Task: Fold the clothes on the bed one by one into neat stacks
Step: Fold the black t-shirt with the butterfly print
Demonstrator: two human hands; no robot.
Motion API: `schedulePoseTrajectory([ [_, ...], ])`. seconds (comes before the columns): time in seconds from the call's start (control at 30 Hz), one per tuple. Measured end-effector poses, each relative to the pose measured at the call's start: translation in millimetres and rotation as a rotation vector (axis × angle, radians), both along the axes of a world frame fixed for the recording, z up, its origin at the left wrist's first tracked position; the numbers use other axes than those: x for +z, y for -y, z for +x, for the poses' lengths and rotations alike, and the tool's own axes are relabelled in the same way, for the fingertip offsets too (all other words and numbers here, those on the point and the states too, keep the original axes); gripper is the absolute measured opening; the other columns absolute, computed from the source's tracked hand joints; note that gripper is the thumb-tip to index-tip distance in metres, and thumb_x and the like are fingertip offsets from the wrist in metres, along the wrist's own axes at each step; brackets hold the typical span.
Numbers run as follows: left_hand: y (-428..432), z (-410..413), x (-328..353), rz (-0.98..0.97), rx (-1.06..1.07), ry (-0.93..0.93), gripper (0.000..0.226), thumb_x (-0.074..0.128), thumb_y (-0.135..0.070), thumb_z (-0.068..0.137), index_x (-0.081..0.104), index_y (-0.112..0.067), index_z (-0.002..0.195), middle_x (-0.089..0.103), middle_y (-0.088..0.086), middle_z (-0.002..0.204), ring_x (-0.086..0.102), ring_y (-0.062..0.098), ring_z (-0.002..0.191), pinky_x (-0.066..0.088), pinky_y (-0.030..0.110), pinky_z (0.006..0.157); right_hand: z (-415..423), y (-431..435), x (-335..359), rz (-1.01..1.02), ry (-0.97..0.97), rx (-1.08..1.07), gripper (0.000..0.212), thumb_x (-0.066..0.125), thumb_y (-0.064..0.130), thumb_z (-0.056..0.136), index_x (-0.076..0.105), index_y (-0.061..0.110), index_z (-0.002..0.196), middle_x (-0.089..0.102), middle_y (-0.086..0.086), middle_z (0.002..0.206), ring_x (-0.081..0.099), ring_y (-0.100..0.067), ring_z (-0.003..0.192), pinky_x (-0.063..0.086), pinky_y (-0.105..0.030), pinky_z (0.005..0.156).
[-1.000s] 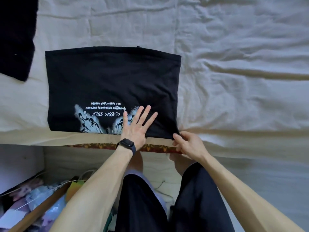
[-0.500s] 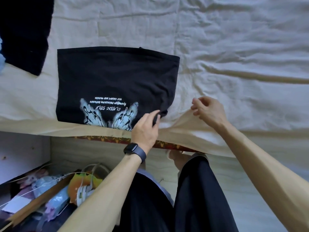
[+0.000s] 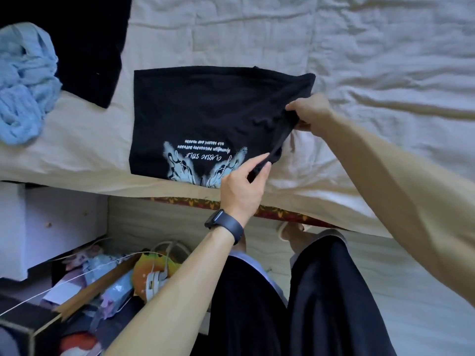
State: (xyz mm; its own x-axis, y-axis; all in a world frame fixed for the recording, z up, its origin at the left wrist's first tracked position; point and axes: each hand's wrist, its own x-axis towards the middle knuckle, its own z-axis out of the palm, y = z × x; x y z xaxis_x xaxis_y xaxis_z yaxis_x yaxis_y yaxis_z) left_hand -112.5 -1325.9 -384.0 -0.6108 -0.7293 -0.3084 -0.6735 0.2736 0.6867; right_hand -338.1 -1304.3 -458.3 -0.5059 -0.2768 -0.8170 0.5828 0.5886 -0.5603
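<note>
**At the bed's near edge, both hands have hold of the black T-shirt**

Across the whole upper view I see the bed (image 3: 385, 60), its cream sheet wrinkled and hanging over the near side. On the sheet, close to that near edge, lies the black T-shirt (image 3: 205, 111). It is folded into a rough rectangle, with its pale blue print and white lettering upside down to me and nearest the edge. The person's black trousers (image 3: 321, 304) fill the bottom centre. At the top left corner of the bed, apart from the shirt, I make out another black garment (image 3: 84, 34). Below the bed on the left sits an open cardboard box (image 3: 84, 291) of mixed clutter that I can't sort out. A crumpled light blue garment (image 3: 23, 80) lies at the far left of the bed, just beside the other black one.

The right hand (image 3: 311, 113) has thumb and fingers pinched on the shirt's right edge, about halfway up, and holds the cloth raised off the sheet. The left hand (image 3: 241, 188) pinches the shirt's lower right corner between thumb and curled fingers. The edge runs as a taut ridge between the two hands, while the left part of the shirt lies flat. A dark watch (image 3: 223, 224) sits on the left wrist.
</note>
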Motion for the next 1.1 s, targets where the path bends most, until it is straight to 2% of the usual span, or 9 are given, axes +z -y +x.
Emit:
schedulePoseTrajectory([
  [0.1,18.7,10.0,0.8,-0.029,0.042,-0.057,0.021,0.07,-0.029,0.094,0.076,-0.024,0.113,0.072,-0.01,0.103,0.059,-0.006,0.092,0.046,0.008,0.079,0.7,8.8,5.1,0.048,-0.048,-0.013,0.013,0.061,0.005,0.077,0.053,0.014,0.075,0.056,-0.009,0.074,0.059,-0.027,0.064,0.058,-0.036,0.066],
  [0.23,55.2,41.5,6.7,-0.055,0.149,-0.084,0.02,0.071,-0.027,0.093,0.076,-0.021,0.111,0.062,-0.011,0.097,0.054,-0.011,0.088,0.041,0.002,0.076,19.1,43.9,29.0,0.001,-0.1,-0.095,0.022,0.052,0.0,0.072,0.039,0.017,0.067,0.038,0.002,0.056,0.041,-0.02,0.052,0.043,-0.024,0.052],
  [0.33,95.2,75.3,7.6,0.003,0.316,-0.044,0.02,0.07,-0.032,0.093,0.075,-0.021,0.109,0.064,-0.022,0.097,0.059,-0.011,0.091,0.044,0.006,0.081,42.3,99.2,43.5,-0.052,-0.141,-0.079,0.012,0.056,0.006,0.072,0.051,0.015,0.078,0.052,-0.004,0.075,0.054,-0.022,0.066,0.059,-0.03,0.058],
  [0.43,145.7,113.9,-1.9,0.058,0.485,0.026,0.023,0.07,-0.034,0.093,0.075,-0.02,0.111,0.068,-0.016,0.094,0.063,0.001,0.091,0.042,0.003,0.076,75.7,178.0,44.2,-0.013,-0.246,0.068,0.011,0.063,0.013,0.077,0.055,0.016,0.084,0.061,-0.004,0.083,0.063,-0.017,0.067,0.06,-0.031,0.055],
  [0.57,210.5,158.6,-31.6,0.171,0.623,0.137,0.031,0.065,-0.037,0.096,0.072,-0.019,0.12,0.074,-0.002,0.098,0.068,0.012,0.093,0.051,0.026,0.082,127.6,277.4,24.3,0.163,-0.393,0.356,0.029,0.058,0.022,0.071,0.061,0.013,0.099,0.07,-0.003,0.085,0.072,-0.024,0.072,0.062,-0.036,0.072],
  [0.63,239.5,173.1,-47.8,0.214,0.664,0.187,0.029,0.063,-0.036,0.098,0.07,-0.019,0.12,0.074,0.003,0.103,0.066,0.013,0.093,0.046,0.026,0.079,149.9,316.0,15.0,0.243,-0.412,0.469,0.027,0.055,0.02,0.071,0.061,0.011,0.096,0.072,-0.006,0.085,0.072,-0.027,0.075,0.06,-0.031,0.072],
  [0.77,278.2,190.2,-75.2,0.338,0.597,0.322,0.024,0.059,-0.035,0.1,0.067,-0.02,0.117,0.069,0.001,0.114,0.057,0.012,0.09,0.041,0.026,0.076,173.8,362.3,1.4,0.356,-0.428,0.599,0.024,0.052,0.013,0.075,0.066,0.006,0.093,0.072,-0.01,0.087,0.069,-0.025,0.079,0.046,-0.025,0.055],
  [0.93,294.9,197.4,-91.6,0.454,0.492,0.42,0.024,0.054,-0.037,0.102,0.059,-0.021,0.12,0.066,0.0,0.115,0.06,0.02,0.089,0.043,0.028,0.073,187.5,385.3,-7.4,0.452,-0.511,0.705,0.011,0.057,0.016,0.082,0.057,0.008,0.089,0.065,-0.009,0.095,0.059,-0.028,0.085,0.042,-0.029,0.066],
  [1.1,306.0,201.2,-97.6,0.494,0.401,0.464,0.019,0.052,-0.036,0.102,0.055,-0.023,0.116,0.057,-0.01,0.083,0.051,0.006,0.064,0.042,0.03,0.06,196.7,394.8,-13.1,0.464,-0.547,0.699,0.018,0.056,0.019,0.089,0.055,0.006,0.102,0.056,-0.005,0.091,0.052,-0.028,0.087,0.038,-0.031,0.072],
])
